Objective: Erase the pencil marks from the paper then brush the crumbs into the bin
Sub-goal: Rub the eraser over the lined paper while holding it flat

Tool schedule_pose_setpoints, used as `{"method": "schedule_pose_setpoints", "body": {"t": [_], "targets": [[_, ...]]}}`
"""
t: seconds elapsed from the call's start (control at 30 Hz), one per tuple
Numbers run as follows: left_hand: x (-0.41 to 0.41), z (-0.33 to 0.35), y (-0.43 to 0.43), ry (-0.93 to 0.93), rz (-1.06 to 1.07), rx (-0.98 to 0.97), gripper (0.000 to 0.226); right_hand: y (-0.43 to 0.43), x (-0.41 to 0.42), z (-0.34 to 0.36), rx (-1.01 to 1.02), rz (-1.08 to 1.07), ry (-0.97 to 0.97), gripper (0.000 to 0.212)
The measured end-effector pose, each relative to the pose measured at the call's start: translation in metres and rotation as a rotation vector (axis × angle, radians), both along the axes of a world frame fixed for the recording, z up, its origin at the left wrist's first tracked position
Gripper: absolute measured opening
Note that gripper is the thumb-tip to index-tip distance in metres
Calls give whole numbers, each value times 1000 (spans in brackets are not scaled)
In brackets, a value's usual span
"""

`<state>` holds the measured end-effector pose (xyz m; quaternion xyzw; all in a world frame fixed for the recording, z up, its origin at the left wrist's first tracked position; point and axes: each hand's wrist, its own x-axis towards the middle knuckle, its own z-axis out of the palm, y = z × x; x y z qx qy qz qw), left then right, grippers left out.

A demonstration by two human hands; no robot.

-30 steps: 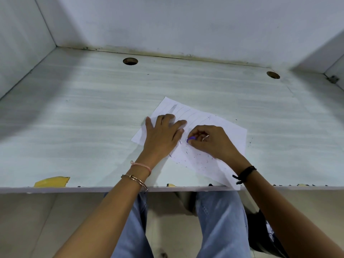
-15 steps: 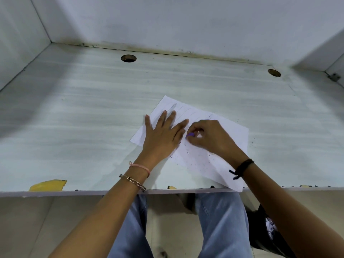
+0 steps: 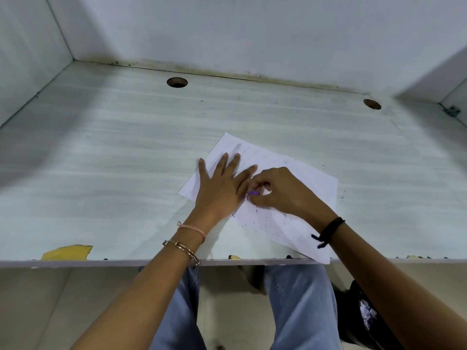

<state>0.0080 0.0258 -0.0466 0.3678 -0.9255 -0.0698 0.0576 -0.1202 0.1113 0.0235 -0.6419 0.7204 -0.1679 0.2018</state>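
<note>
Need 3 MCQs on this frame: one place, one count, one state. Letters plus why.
1. Where does the near corner of the white paper sheet lie?
A. against the back wall
B. over the front edge of the pale grey desk
C. on the floor

2. How many round holes are in the desk?
A. two
B. none
C. five

3. What is the left hand doing?
A. hanging off the desk
B. lifting the sheet
C. pressing flat on the sheet

Key: 1 B, its corner pokes past the front edge; 2 A, the left hole and the right hole; 3 C, fingers spread on the paper while the right hand pinches the small purple eraser.
</note>
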Motion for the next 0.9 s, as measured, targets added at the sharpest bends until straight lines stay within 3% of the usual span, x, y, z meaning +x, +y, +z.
{"method": "schedule_pose_setpoints", "body": {"t": [0.13,0.27,0.4,0.53,0.67,0.73,0.83,0.9], "targets": [[1,0,1,30,10,-12,47,-8,-9,-1,-98,-144,31,3],[0,1,1,-26,-2,-18,49,-4,-4,-1,57,-9,-15,5],[1,0,1,28,9,-31,58,-13,-14,-2,-106,-161,91,3],[1,1,0,-43,-8,-6,52,-7,1,-1,25,4,15,4],[2,2,1,-3,6,-20,48,-12,-12,-2,-87,-153,58,3],[2,2,1,-12,5,-20,49,-12,-8,-2,-78,-113,85,4],[1,1,0,-42,-4,-13,50,-3,-3,-5,-7,10,-2,3],[0,-1,-1,-40,-1,-29,49,-4,-11,-8,-68,-65,-60,1]]}}
